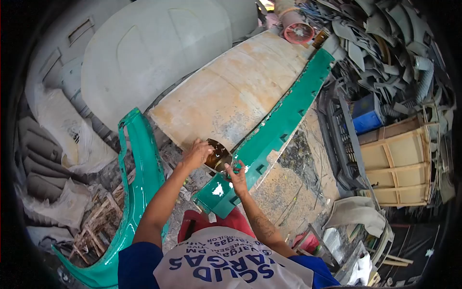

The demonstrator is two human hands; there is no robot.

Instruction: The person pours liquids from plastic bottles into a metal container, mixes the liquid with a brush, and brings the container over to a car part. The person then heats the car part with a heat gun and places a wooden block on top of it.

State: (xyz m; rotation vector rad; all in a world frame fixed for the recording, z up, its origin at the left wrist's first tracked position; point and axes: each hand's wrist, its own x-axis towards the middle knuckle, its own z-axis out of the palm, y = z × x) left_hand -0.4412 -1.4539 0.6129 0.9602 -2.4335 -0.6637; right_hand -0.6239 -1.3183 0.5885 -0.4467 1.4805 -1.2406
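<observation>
One pale, plastic-covered bundle (79, 139) lies at the left, with several stacked grey sheets (42, 144) beyond its left side. Next comes the first of two green parts, a curved green piece (143, 168) that bends round at its lower end. Behind it spreads one large, rounded grey panel (159, 53).

Two bare hands work near the middle. Bent fingers of the left hand (198, 153) touch the upper left edge of one glossy brown piece (217, 153), which lies between the hands, at the near end of one stained tan panel (240, 86). Whether those fingers clench it, I cannot tell. The right hand (237, 179) has its thumb and fingers parted at the brown piece's lower right edge, over the second green part, a long green strip (284, 108); its grip cannot be made out either. That strip runs up to the right and shows at least four dark notches and two white patches near the right hand.

Farther right are one red-rimmed bucket (298, 32), one dark slatted part (341, 137), one blue container (366, 113), a heap of many grey pieces (380, 41) and one ribbed tan panel (397, 168).
</observation>
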